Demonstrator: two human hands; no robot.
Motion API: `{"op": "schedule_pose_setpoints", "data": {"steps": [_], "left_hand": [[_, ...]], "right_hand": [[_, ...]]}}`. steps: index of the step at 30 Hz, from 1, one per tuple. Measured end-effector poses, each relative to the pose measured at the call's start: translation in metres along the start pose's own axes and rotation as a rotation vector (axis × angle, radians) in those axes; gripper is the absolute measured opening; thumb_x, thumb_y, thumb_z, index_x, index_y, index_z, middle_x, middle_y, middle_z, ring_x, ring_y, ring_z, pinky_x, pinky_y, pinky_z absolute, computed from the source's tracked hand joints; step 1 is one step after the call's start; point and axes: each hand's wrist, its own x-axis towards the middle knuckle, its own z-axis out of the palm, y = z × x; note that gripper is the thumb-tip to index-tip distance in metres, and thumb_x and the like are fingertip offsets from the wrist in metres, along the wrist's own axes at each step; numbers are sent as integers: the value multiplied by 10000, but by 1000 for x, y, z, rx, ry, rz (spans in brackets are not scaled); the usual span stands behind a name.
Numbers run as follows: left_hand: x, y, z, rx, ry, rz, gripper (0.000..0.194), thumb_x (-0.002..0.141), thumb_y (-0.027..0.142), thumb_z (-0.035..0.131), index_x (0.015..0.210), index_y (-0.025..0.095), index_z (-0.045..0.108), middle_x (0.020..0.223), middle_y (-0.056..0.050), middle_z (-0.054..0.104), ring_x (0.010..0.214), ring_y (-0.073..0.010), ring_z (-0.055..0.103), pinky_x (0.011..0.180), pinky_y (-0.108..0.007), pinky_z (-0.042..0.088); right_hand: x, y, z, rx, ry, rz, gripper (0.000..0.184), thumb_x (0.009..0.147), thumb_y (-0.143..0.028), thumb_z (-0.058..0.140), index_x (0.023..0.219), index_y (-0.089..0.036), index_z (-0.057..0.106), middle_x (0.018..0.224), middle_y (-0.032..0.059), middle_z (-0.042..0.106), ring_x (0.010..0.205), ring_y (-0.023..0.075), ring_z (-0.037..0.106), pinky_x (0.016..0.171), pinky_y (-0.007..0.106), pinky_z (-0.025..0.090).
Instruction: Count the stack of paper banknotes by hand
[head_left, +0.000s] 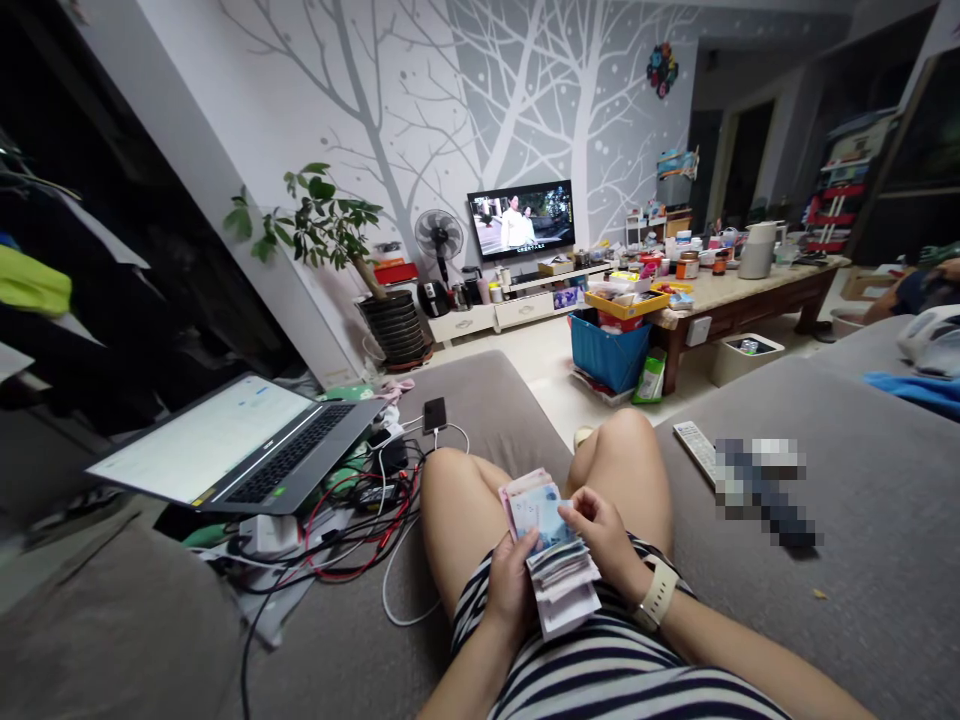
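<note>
A stack of banknotes (541, 508) rests above my lap, a blue note on top and pink ones showing behind it. My left hand (511, 575) grips the stack from its left side, thumb lying over the notes. At the right edge, my right hand (606, 535) pinches the blue note's corner between thumb and fingers. Below, the lower part of the bundle (564, 590) fans out in several folded layers, with a whitish piece at the bottom. A pale watch (658, 592) is on my right wrist.
Left on the sofa, an open laptop (277, 450) sits beside tangled cables (352, 540) and a phone (434, 414). To the right lies a remote control (696, 450) near a blurred patch. Ahead are a blue bin (611, 352), a cluttered low table (750, 290) and a television (521, 218).
</note>
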Motion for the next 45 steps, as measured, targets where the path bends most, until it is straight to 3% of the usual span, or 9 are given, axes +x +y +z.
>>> {"op": "schedule_pose_setpoints", "data": {"steps": [4, 18, 38, 45], "left_hand": [[0, -2, 0, 39, 18, 10, 212, 605, 292, 718, 716, 129, 640, 613, -18, 653, 614, -177, 622, 675, -308, 472], [5, 2, -1, 49, 140, 69, 304, 608, 356, 681, 786, 110, 710, 728, -84, 724, 806, -268, 659, 779, -379, 484], [7, -1, -4, 62, 110, 83, 340, 636, 366, 670, 845, 99, 702, 760, -90, 728, 814, -275, 664, 766, -385, 498], [5, 0, -1, -25, 81, 22, 290, 661, 311, 650, 867, 111, 694, 763, -78, 728, 794, -251, 668, 751, -364, 495]], "right_hand": [[-1, -1, 1, -14, -16, -11, 365, 779, -512, 558, 653, -182, 467, 586, -36, 413, 565, 122, 386, 523, 230, 343], [-5, -9, 2, 6, -57, -55, 379, 839, -483, 476, 612, -182, 438, 589, -39, 371, 562, 115, 355, 524, 223, 312], [-5, -9, 0, 40, -66, -53, 317, 843, -437, 493, 666, -174, 499, 597, -36, 418, 561, 108, 377, 521, 217, 325], [-6, -12, 1, 23, -115, -21, 453, 864, -513, 414, 583, -175, 522, 517, -5, 515, 529, 130, 465, 564, 245, 380]]}}
